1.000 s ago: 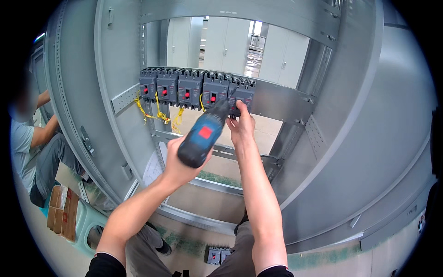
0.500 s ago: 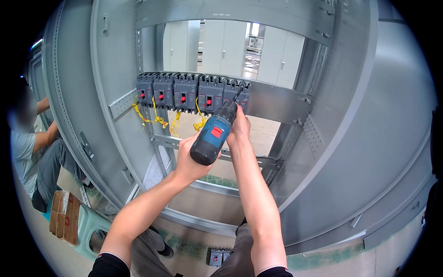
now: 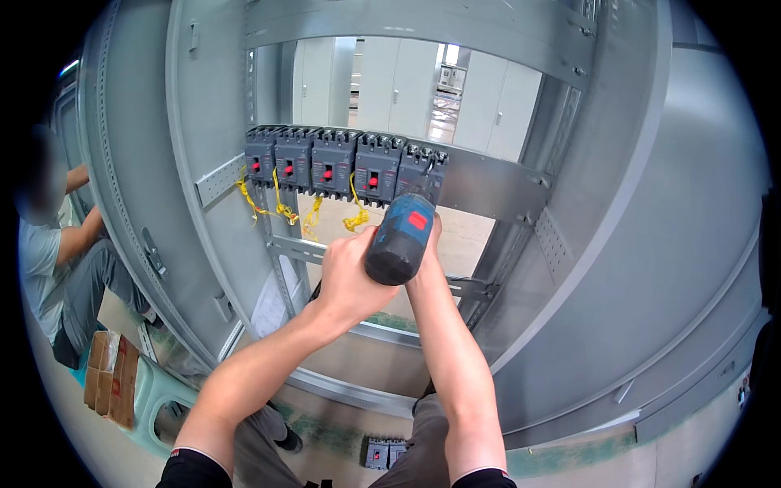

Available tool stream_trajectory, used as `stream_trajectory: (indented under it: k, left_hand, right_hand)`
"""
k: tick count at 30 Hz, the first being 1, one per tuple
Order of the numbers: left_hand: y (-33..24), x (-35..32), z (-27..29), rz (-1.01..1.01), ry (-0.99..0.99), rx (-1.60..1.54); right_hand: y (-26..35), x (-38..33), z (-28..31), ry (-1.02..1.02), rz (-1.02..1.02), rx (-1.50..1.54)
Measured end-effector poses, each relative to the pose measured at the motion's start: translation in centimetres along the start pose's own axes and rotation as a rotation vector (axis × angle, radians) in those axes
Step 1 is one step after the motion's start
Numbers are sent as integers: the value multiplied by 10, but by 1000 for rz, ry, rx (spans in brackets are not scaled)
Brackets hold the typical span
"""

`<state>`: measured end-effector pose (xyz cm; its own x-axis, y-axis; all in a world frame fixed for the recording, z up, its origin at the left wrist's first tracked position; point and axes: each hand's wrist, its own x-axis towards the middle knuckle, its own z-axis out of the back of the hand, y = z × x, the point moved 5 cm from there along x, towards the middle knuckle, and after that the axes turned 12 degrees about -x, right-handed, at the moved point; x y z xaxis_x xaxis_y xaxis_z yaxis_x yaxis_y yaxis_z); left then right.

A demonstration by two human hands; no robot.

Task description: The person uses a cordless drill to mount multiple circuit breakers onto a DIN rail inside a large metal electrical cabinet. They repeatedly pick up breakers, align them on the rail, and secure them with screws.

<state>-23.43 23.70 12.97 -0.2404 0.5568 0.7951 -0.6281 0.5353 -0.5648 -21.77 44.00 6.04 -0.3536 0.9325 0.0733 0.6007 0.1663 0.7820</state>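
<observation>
A blue and black cordless drill (image 3: 403, 240) with a red patch on its body points away from me at the rightmost breaker. My left hand (image 3: 354, 268) is closed round its grip from the left side. On the other side my right hand (image 3: 433, 244) presses against the drill, its fingers mostly hidden behind the tool. The drill's thin bit (image 3: 429, 168) reaches the upper part of the rightmost grey circuit breaker (image 3: 439, 176); whether it touches a screw I cannot tell. More breakers with red toggles, such as the middle one (image 3: 332, 163), stand in a row to the left.
Yellow wires (image 3: 355, 215) hang below the breakers. A metal crossbar (image 3: 488, 183) carries the row inside a grey cabinet frame (image 3: 183, 163). Spare breakers (image 3: 378, 452) lie on the floor between my legs. At left are a carton (image 3: 112, 378) on a green stool (image 3: 150, 407) and a seated person (image 3: 49, 268).
The drill has swung rightward and sits more upright, its rear end moved right and slightly up. Both hands have moved with it. My view has shifted slightly.
</observation>
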Motion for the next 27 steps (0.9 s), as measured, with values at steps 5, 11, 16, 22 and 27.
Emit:
stream_trajectory:
  k: [5, 11, 16, 22, 27]
  left_hand:
    - [3, -2, -5, 10, 8, 23]
    - [-1, -3, -1, -26, 5, 16]
    - [-2, 4, -2, -24, -17, -50]
    - [-13, 8, -7, 64, -36, -27]
    - [-11, 7, -8, 65, -35, 13]
  right_hand:
    - [-5, 4, 16, -13, -21, 13]
    - [2, 0, 14, 82, 9, 55]
    - [9, 19, 14, 26, 66, 6]
    - [15, 16, 17, 82, -16, 25]
    - [16, 4, 8, 82, -21, 30]
